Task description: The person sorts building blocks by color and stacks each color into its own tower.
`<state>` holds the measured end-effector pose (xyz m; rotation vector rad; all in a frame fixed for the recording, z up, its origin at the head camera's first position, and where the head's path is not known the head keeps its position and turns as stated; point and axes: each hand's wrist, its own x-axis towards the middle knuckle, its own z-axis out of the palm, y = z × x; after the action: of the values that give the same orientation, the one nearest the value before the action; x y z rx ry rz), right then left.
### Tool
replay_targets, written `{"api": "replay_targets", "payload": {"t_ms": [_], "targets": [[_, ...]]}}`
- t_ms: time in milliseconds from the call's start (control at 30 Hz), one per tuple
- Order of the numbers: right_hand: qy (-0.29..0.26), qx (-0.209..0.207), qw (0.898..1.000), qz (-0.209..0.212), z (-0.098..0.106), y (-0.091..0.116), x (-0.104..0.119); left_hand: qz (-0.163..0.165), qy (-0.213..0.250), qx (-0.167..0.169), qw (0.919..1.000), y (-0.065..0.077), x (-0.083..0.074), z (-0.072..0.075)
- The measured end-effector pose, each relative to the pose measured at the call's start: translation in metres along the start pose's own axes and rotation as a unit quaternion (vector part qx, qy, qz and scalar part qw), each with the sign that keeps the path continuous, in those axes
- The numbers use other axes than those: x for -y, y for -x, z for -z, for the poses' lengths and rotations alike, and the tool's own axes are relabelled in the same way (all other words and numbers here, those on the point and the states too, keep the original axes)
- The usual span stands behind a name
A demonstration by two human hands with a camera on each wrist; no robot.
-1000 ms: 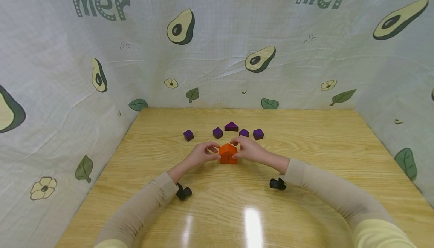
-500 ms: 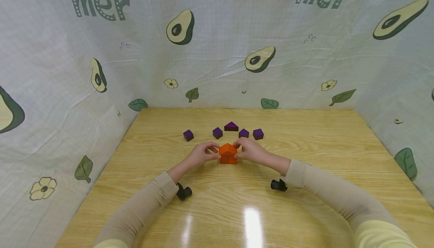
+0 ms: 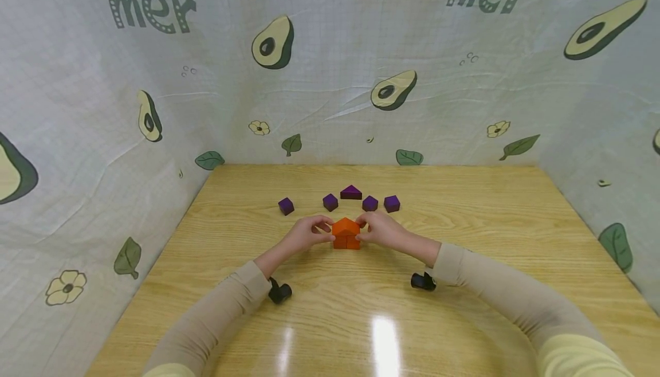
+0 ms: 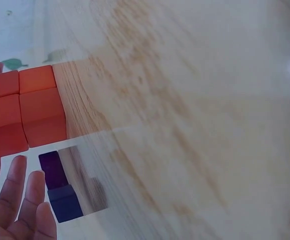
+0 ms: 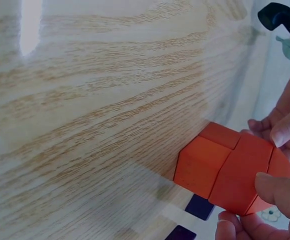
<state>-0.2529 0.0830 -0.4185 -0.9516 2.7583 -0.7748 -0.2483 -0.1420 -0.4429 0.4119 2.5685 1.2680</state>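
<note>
In the head view a small house-shaped stack of orange blocks (image 3: 346, 235) stands mid-table, a peaked piece above two smaller ones side by side. My left hand (image 3: 304, 235) holds its left side, thumb low at the front and index finger higher up. On the opposite side, my right hand (image 3: 382, 229) has thumb and fingers at the stack's edge. The right wrist view has the right thumb (image 5: 281, 192) on the face of the orange blocks (image 5: 242, 175), other fingers curled behind. In the left wrist view the blocks (image 4: 42, 107) sit close together; the left thumb is mostly hidden.
Behind the stack lie several purple blocks: cube-like ones (image 3: 286, 206), (image 3: 330, 202), a triangular one (image 3: 351, 192), a peaked one (image 3: 369, 203) and another (image 3: 392, 204). A patterned cloth (image 3: 330, 130) hangs round the wooden table (image 3: 464, 211). Black wrist cameras (image 3: 280, 293) hang under both sleeves.
My right hand has shifted slightly down and to the right along the stack's edge, uncovering more of the peaked purple block. The left hand and the orange stack stay in place.
</note>
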Motion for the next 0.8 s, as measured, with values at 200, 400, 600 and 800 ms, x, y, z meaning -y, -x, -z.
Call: {"api": "replay_targets", "payload": {"t_ms": [200, 400, 600, 800], "targets": [[-0.001, -0.006, 1.000, 0.004, -0.001, -0.001, -0.002, -0.001, -0.004, 0.000, 1.0000, -0.001, 0.000, 0.001], [-0.002, -0.007, 1.000, 0.002, 0.000, -0.002, -0.002, 0.003, -0.006, 0.001, 1.0000, -0.003, -0.001, 0.001], [-0.011, 0.004, 1.000, -0.009, 0.009, 0.002, -0.003, -0.005, 0.006, 0.013, 0.9999, -0.002, 0.000, 0.005], [-0.003, -0.014, 1.000, -0.018, 0.029, 0.007, -0.018, -0.014, 0.029, 0.014, 0.9994, 0.005, 0.001, 0.015]]}}
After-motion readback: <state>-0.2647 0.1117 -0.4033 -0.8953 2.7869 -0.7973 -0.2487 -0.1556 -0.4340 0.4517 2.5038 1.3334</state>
